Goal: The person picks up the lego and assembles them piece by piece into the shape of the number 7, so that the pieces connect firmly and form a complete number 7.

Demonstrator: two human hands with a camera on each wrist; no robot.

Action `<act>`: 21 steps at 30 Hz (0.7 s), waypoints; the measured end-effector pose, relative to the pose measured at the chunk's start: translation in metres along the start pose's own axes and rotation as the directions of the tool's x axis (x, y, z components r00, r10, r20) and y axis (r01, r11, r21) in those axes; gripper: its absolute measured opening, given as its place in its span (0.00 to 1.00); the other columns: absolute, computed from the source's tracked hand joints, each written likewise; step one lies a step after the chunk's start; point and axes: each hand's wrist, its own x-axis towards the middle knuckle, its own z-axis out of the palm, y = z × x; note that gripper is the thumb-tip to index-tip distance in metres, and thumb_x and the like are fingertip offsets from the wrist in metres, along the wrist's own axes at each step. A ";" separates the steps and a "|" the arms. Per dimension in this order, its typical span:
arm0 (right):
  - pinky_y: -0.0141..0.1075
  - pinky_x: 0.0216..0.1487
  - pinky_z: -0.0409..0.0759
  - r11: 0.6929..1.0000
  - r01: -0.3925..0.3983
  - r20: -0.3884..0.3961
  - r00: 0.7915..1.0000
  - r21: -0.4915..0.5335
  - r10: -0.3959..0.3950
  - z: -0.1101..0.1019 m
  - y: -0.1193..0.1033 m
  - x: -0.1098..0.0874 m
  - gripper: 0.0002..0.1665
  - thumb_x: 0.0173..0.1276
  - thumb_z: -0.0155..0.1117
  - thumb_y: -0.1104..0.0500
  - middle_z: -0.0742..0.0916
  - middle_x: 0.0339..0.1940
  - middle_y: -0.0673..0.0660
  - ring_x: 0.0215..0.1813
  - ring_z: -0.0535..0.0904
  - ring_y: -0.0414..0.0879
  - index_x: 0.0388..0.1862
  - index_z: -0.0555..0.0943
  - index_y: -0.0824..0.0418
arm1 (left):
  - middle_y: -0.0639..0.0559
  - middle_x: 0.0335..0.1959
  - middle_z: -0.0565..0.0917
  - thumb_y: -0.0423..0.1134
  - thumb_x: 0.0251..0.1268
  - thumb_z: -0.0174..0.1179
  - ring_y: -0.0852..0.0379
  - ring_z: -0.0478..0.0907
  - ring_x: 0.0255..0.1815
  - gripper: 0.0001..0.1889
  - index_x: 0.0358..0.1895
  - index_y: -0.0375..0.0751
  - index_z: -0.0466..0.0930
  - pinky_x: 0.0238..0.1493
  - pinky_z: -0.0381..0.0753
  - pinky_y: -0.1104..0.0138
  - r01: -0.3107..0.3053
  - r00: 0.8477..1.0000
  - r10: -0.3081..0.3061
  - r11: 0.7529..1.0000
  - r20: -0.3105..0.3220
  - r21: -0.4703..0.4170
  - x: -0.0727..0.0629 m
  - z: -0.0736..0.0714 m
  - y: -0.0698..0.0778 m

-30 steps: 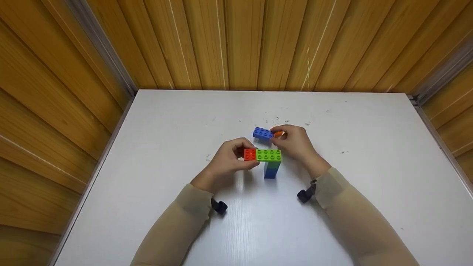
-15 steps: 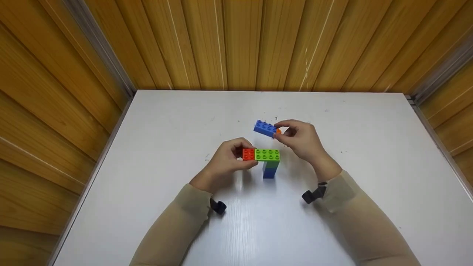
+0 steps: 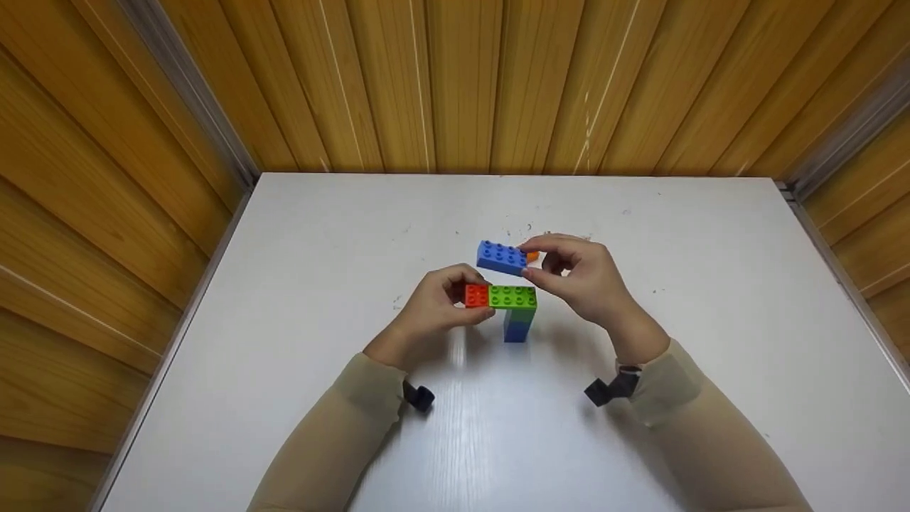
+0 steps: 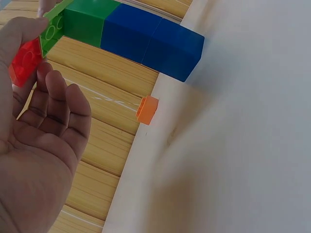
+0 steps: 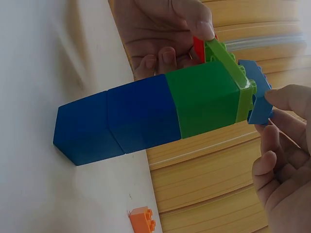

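Note:
A tower of two dark blue bricks [image 5: 116, 121] and a green brick [image 5: 201, 99] stands upright on the table. Across its top lies a flat light green brick [image 3: 512, 296], jutting out to the left. A small red brick [image 3: 477, 296] sits beside its overhanging end, and my left hand [image 3: 444, 302] pinches the red brick between thumb and fingers. My right hand [image 3: 579, 274] grips the right end of a lighter blue eight-stud brick [image 3: 501, 257] by thumb and fingertips. In the head view that brick is just behind the tower top, slightly tilted.
An orange brick [image 4: 147, 110] rests on the white table [image 3: 341, 235] behind the tower, partly covered by my right hand in the head view. Wood-patterned panels [image 3: 462, 85] rise along the table's back and sides. Each wrist carries a small black camera mount [image 3: 419, 397].
My right hand has lifted the lighter blue brick off the table by the orange brick and brought it left and nearer the tower top. My left hand keeps its grip on the red brick.

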 end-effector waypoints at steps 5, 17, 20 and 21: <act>0.26 0.44 0.83 0.998 0.054 -0.001 0.999 0.039 -0.054 0.002 -0.007 -0.007 0.19 0.70 0.82 0.68 0.95 0.58 0.58 0.40 0.81 0.44 0.59 0.95 0.58 | 0.44 0.51 0.87 0.31 0.67 0.80 0.53 0.82 0.48 0.16 0.53 0.36 0.85 0.55 0.88 0.71 0.010 1.000 -0.010 1.000 0.001 0.020 -0.001 0.000 0.000; 0.29 0.49 0.83 0.986 0.168 0.016 0.986 0.024 -0.168 0.008 -0.005 -0.019 0.19 0.68 0.82 0.71 0.95 0.57 0.60 0.43 0.83 0.45 0.57 0.94 0.60 | 0.41 0.58 0.90 0.30 0.67 0.79 0.52 0.83 0.50 0.20 0.60 0.36 0.87 0.57 0.88 0.70 -0.013 1.000 0.013 1.000 0.008 0.025 -0.001 0.001 -0.002; 0.31 0.51 0.82 0.984 0.176 0.039 0.984 0.004 -0.176 0.010 -0.004 -0.019 0.19 0.69 0.82 0.68 0.95 0.56 0.56 0.46 0.84 0.46 0.57 0.94 0.57 | 0.41 0.57 0.90 0.29 0.67 0.79 0.53 0.82 0.49 0.20 0.61 0.35 0.87 0.56 0.87 0.70 -0.028 1.000 0.027 0.999 0.009 0.021 0.000 0.000 -0.002; 0.30 0.52 0.82 0.983 0.181 0.045 0.982 0.001 -0.181 0.010 -0.004 -0.019 0.19 0.70 0.82 0.68 0.95 0.56 0.56 0.46 0.84 0.46 0.57 0.94 0.56 | 0.42 0.55 0.90 0.29 0.67 0.79 0.53 0.81 0.48 0.20 0.60 0.35 0.87 0.54 0.86 0.70 -0.030 1.000 0.030 0.999 0.009 0.020 0.000 0.000 -0.001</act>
